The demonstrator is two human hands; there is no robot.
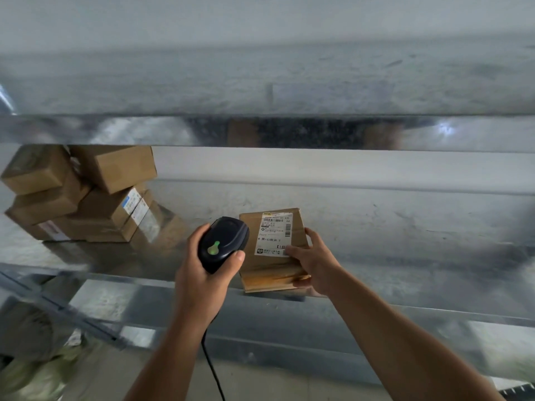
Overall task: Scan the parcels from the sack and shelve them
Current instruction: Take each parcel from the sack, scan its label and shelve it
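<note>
A flat brown cardboard parcel (270, 269) with a white shipping label rests at the front edge of the metal shelf (405, 227), label facing up. My right hand (314, 263) grips its right side, thumb on the label's lower corner. My left hand (202, 273) holds a black corded barcode scanner (223, 243) with a green light, its head pointing at the parcel's left edge. The sack (31, 371) appears as a pale blurred shape at the lower left.
A pile of several brown cardboard boxes (84, 195) is stacked at the left end of the same shelf. Another shiny metal shelf edge (260, 130) runs across above. The scanner's black cable (214, 371) hangs down between my arms.
</note>
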